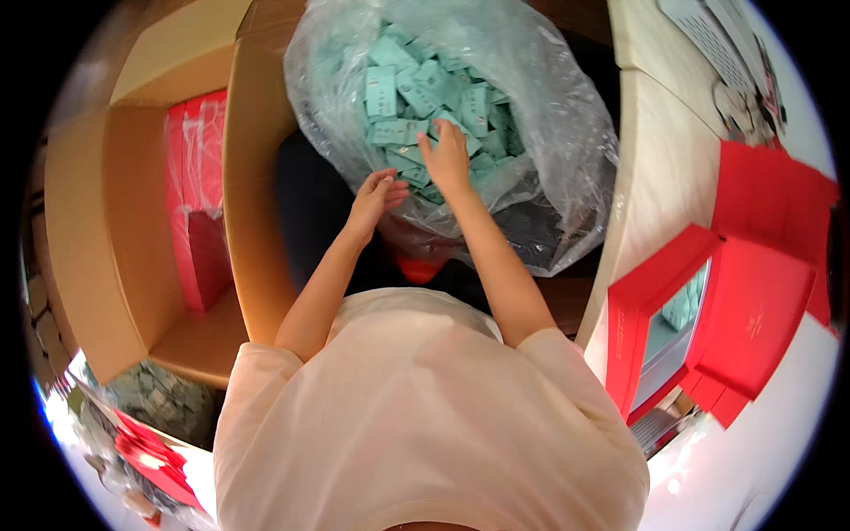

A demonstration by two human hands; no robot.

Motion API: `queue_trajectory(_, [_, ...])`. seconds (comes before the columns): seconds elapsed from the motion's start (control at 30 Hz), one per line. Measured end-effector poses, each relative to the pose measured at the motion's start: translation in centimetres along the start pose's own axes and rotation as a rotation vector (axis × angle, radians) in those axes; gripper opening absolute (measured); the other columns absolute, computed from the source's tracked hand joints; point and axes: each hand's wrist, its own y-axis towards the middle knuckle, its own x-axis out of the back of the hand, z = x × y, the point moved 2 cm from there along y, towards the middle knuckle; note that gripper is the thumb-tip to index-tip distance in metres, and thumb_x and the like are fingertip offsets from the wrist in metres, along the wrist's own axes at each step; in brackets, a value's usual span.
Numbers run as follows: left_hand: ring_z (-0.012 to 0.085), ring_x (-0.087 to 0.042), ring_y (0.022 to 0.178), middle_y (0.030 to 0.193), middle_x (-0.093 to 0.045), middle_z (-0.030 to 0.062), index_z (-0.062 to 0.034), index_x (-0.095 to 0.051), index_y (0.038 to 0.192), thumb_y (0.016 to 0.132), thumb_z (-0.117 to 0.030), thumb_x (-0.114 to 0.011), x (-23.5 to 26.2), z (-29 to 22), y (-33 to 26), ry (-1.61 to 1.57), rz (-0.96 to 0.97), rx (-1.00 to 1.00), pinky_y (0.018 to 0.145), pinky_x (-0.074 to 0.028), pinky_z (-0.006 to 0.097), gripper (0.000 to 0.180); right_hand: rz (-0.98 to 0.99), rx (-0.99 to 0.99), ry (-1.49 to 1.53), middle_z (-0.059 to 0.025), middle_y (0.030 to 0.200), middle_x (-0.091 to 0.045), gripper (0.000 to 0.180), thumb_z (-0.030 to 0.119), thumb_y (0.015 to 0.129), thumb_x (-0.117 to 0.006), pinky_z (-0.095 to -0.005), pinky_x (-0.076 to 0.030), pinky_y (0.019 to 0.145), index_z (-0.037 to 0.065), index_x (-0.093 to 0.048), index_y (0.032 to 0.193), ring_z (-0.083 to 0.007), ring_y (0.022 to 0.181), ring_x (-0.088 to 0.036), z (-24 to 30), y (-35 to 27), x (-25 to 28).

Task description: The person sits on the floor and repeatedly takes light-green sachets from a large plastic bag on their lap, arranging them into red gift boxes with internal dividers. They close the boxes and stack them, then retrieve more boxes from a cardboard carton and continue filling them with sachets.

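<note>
A large clear plastic bag point(567, 115), its mouth spread wide, holds a heap of small flat pale-green packets point(434, 81). My right hand point(448, 161) reaches in over the heap, thumb and fingers apart, fingertips at the packets; no packet shows lifted in it. Beside it, at the near left edge of the heap, my left hand point(376, 202) hovers with loosely bent fingers, apart from one another, and nothing visible in them. What lies beneath both palms is hidden.
On the left stands an open cardboard box point(133, 230) with plastic-wrapped red boxes point(197, 150) inside. A pale table point(660, 150) runs along the right, bearing an opened red gift box point(664, 314) with a window and a keyboard-like device point(708, 40). More packets point(164, 398) lie at lower left.
</note>
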Motion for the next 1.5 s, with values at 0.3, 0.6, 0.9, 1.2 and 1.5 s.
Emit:
queue_trajectory(0.3, [0.0279,-0.04,0.13,0.139,-0.04,0.0199,0.0041,-0.027,0.14,0.095,-0.038,-0.05,1.8,1.7,4.3,-0.269,-0.144,0.08,0.107,-0.032,0.037,0.065,0.529,0.037,-0.454,-0.0191,0.109,-0.054,0.06,0.036,0.072,-0.077,-0.0448,-0.045,0.086,0.004,-0.053,0.116,-0.0373,0.107,-0.05,-1.5,1.6,-5.5])
queue_trajectory(0.6, [0.0185,-0.049,0.112,0.121,-0.052,0.0102,0.0004,-0.042,0.13,0.09,-0.045,-0.059,1.3,1.2,5.1,-0.118,-0.181,0.089,0.095,-0.037,0.032,0.063,0.369,0.265,-0.135,-0.0205,0.101,-0.057,0.042,0.02,0.076,-0.073,-0.0442,-0.043,0.077,0.003,-0.051,0.108,-0.0368,0.095,-0.056,-0.8,-4.2,-2.2])
queue_trajectory(0.9, [0.014,-0.056,0.094,0.106,-0.059,0.005,-0.0002,-0.047,0.122,0.09,-0.035,-0.063,1.6,0.1,4.8,-0.308,-0.233,-0.137,0.081,-0.047,0.03,0.05,0.592,-0.237,0.021,-0.0238,0.111,-0.06,0.053,0.019,0.081,-0.068,-0.0412,-0.046,0.086,-0.002,-0.045,0.124,-0.0409,0.103,-0.056,-5.9,-6.7,1.8])
queue_trajectory(1.2, [0.0169,-0.058,0.101,0.114,-0.058,0.0052,-0.0042,-0.045,0.128,0.093,-0.037,-0.057,0.5,-0.7,3.6,-0.353,-0.064,-0.028,0.084,-0.05,0.034,0.049,0.427,-0.701,0.731,-0.0107,0.098,-0.063,0.059,0.049,0.097,-0.042,-0.0319,-0.048,0.069,-0.003,-0.053,0.122,-0.0208,0.078,-0.059,-2.0,-5.5,1.7])
queue_trajectory(1.5, [0.0237,-0.05,0.12,0.13,-0.052,0.0107,-0.006,-0.043,0.133,0.095,-0.039,-0.052,0.5,-1.0,2.3,-0.531,0.239,0.064,0.103,-0.039,0.039,0.052,0.69,-0.201,-0.098,-0.0294,0.105,-0.061,0.06,0.049,0.098,-0.029,-0.0481,-0.043,0.085,0.0,-0.059,0.115,-0.0458,0.1,-0.056,1.2,-4.5,-0.4])
